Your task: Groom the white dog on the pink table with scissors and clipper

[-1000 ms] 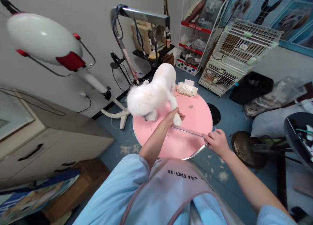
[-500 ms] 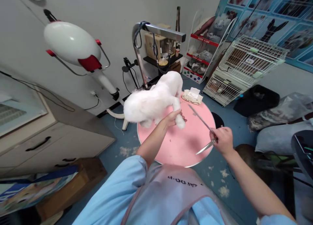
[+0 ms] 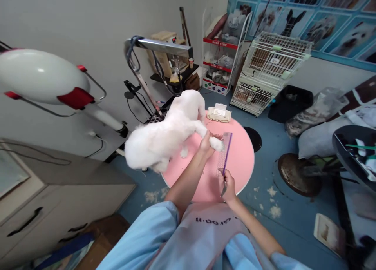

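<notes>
A white fluffy dog (image 3: 176, 125) stands on a round pink grooming table (image 3: 241, 156), one leg stretched out toward the right. My left hand (image 3: 207, 145) is closed around that leg, just above the paw (image 3: 216, 144). In my right hand (image 3: 229, 185) is a comb (image 3: 226, 152) with a purple spine, held by its lower end and pointing away from me. Its teeth face the paw and are right beside it; whether they touch the fur I cannot tell. Scissors (image 3: 224, 188) are also in my right hand, mostly hidden by the fingers.
An open pack of wipes (image 3: 219, 113) sits at the table's far edge. A metal grooming arm (image 3: 161, 46) with a looped cord rises behind the dog. To the left is a white dryer (image 3: 44, 76); stacked cages (image 3: 273, 70) stand beyond. Fur clumps (image 3: 275, 211) lie on the floor.
My right hand has moved left and closer to the paw, with the comb turned so its teeth show. The scissor blades have swung out of sight. My view has shifted right.
</notes>
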The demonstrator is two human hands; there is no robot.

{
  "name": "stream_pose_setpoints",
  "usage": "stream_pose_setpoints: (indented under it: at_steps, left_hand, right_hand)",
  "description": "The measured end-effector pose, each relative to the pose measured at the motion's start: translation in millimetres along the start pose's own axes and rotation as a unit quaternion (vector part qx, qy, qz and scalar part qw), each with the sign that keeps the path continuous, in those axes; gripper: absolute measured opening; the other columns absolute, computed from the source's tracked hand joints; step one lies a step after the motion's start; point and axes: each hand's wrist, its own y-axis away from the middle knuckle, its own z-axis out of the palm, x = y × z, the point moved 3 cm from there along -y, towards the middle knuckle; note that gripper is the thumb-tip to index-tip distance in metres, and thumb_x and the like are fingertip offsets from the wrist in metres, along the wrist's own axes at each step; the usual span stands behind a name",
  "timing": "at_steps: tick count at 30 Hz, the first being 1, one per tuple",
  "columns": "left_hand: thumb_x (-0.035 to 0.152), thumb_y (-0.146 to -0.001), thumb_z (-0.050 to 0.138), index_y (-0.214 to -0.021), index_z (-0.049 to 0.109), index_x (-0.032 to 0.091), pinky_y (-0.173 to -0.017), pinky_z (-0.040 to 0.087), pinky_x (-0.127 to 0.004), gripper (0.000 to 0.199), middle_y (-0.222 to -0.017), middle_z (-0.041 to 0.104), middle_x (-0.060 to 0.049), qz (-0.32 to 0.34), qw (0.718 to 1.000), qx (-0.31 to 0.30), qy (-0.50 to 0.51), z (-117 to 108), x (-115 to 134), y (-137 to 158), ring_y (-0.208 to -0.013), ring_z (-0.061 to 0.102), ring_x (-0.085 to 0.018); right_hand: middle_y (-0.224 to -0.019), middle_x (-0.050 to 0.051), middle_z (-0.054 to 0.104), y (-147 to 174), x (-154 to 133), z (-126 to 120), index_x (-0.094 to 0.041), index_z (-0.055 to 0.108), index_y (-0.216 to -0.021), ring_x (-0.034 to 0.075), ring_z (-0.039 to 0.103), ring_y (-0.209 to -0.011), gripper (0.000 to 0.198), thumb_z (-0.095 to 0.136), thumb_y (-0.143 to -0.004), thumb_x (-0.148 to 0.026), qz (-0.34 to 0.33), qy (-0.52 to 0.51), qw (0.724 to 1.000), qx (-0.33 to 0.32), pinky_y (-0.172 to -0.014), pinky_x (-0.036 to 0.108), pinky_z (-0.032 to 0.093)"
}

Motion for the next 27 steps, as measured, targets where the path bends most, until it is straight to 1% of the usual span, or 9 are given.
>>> stream_pose_setpoints:
  at_steps: [3,8,13,15,17,20,23,25,27]
  left_hand:
    - [0.04,-0.093,0.048,-0.058,0.045,0.018,-0.069,0.051,-0.029,0.042,-0.059,0.058,-0.001,-0.009,1.0,-0.003,-0.006,0,2,0,-0.057,0.059,-0.013]
    - [0.043,-0.091,0.053,-0.056,0.047,0.017,-0.086,0.05,-0.036,0.044,-0.06,0.058,-0.002,-0.018,0.999,-0.047,0.007,4,8,3,-0.075,0.065,-0.018]
    - [0.041,-0.089,0.056,-0.055,0.049,0.017,-0.09,0.05,-0.04,0.042,-0.06,0.059,-0.002,-0.006,0.998,-0.064,0.019,4,16,8,-0.083,0.066,-0.02]
    - [0.04,-0.089,0.056,-0.056,0.049,0.017,-0.089,0.05,-0.041,0.04,-0.06,0.059,-0.002,-0.013,0.997,-0.077,0.026,3,18,11,-0.082,0.066,-0.02]
    - [0.039,-0.09,0.055,-0.057,0.049,0.017,-0.087,0.051,-0.041,0.04,-0.06,0.059,-0.002,-0.029,0.997,-0.073,0.023,0,19,13,-0.079,0.066,-0.019]
    - [0.04,-0.092,0.051,-0.059,0.047,0.017,-0.083,0.052,-0.043,0.041,-0.059,0.058,-0.002,-0.043,0.998,-0.04,0.006,-4,20,15,-0.072,0.065,-0.018]
    - [0.041,-0.093,0.049,-0.06,0.046,0.017,-0.081,0.053,-0.043,0.041,-0.056,0.055,-0.001,-0.041,0.999,-0.008,-0.007,-7,23,16,-0.067,0.064,-0.018]
    - [0.042,-0.093,0.048,-0.061,0.045,0.017,-0.079,0.054,-0.041,0.041,-0.052,0.052,0.001,-0.038,0.999,0.014,-0.013,-9,24,17,-0.062,0.062,-0.016]
    - [0.04,-0.094,0.046,-0.061,0.044,0.017,-0.076,0.055,-0.038,0.04,-0.048,0.048,0.003,-0.033,0.999,0.037,-0.018,-10,24,19,-0.055,0.059,-0.014]
  right_hand:
    - [-0.071,0.002,0.059,2,-1,7,-0.018,0.06,-0.087,0.016,0.056,-0.07,0.026,0.043,-0.091,-0.037,-0.053,-0.002,0.999,-0.015,-0.068,0.028,0.046]
    - [-0.081,0.004,0.064,4,0,8,-0.018,0.061,-0.095,0.017,0.059,-0.076,0.025,0.043,-0.092,-0.036,-0.069,0.014,0.994,0.078,-0.07,0.029,0.047]
    - [-0.067,0.001,0.06,2,-13,22,-0.019,0.062,-0.087,0.017,0.056,-0.069,0.023,0.044,-0.093,-0.032,-0.135,0.061,0.989,-0.017,-0.073,0.031,0.044]
    - [-0.068,0.001,0.059,10,-8,26,-0.019,0.061,-0.086,0.017,0.057,-0.071,0.024,0.045,-0.092,-0.035,-0.137,0.052,0.989,-0.025,-0.073,0.031,0.044]
    - [-0.071,0.002,0.059,22,11,26,-0.019,0.059,-0.091,0.018,0.056,-0.069,0.028,0.04,-0.093,-0.04,-0.067,0.033,0.997,0.015,-0.068,0.03,0.045]
    - [-0.072,0.004,0.06,38,54,18,-0.019,0.056,-0.096,0.018,0.057,-0.066,0.04,0.027,-0.095,-0.046,0.101,0.063,0.992,0.039,-0.061,0.028,0.045]
    - [-0.066,0.007,0.06,38,84,7,-0.02,0.056,-0.077,0.021,0.061,-0.068,0.043,0.027,-0.094,-0.048,0.224,0.189,0.951,-0.099,-0.063,0.029,0.044]
    - [-0.061,0.008,0.061,28,87,-1,-0.02,0.053,-0.068,0.021,0.062,-0.067,0.045,0.029,-0.093,-0.049,0.263,0.223,0.919,-0.19,-0.063,0.029,0.044]
    - [-0.063,0.008,0.063,13,75,-6,-0.019,0.054,-0.072,0.021,0.063,-0.066,0.04,0.034,-0.091,-0.047,0.253,0.164,0.927,-0.223,-0.063,0.028,0.045]
